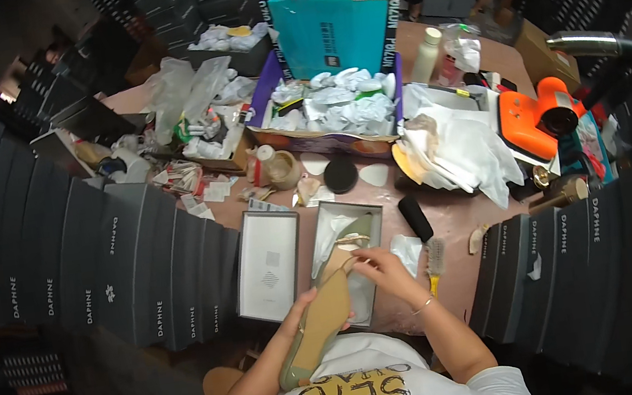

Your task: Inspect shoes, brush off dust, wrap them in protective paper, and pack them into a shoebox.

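A shoe [323, 319] with a tan sole and green edges lies at a slant in front of my body, sole side facing up. My left hand [299, 310] wraps round its middle from the left, with fingertips showing past the right edge. At the shoe's far end, my right hand [381, 271] pinches what looks like a thin strap. Just beyond is an open grey shoe box [375, 229], with white paper and a second, green shoe [358, 229] inside, partly hidden by the held one. The white-lined box lid [267, 265] lies to its left.
Stacked dark shoe boxes [131, 264] wall in the left, with more boxes [559, 260] at the right. A purple carton [323, 132] of crumpled paper stands behind. Around the table are a jar [280, 169], a black roll [415, 219], a brush [435, 257] and an orange device [528, 123].
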### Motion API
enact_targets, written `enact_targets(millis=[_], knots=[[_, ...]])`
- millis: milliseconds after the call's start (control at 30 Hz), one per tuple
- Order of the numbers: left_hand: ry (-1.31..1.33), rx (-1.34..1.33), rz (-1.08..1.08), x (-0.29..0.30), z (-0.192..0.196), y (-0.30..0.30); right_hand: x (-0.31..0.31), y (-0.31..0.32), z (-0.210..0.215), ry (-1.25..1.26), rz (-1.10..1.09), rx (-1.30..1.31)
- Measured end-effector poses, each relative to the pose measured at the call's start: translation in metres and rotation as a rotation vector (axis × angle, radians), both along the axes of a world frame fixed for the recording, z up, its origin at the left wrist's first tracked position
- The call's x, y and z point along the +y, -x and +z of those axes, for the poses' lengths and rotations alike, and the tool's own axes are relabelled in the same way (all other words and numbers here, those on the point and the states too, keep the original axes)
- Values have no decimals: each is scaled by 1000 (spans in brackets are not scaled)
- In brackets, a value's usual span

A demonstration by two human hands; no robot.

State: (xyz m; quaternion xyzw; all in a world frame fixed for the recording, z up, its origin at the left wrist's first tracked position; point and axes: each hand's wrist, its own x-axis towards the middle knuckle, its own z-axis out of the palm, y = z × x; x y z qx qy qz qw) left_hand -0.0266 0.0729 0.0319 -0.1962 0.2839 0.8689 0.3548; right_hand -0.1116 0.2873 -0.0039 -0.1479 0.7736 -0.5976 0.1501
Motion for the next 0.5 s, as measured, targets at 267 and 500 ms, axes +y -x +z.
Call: enact_targets(millis=[267,500], knots=[[-97,-24,65,-44,-11,-1,-64,111,20,-315,91,443],[-195,-24,-58,-107,-27,8,-148,194,-67,-968,628,669]])
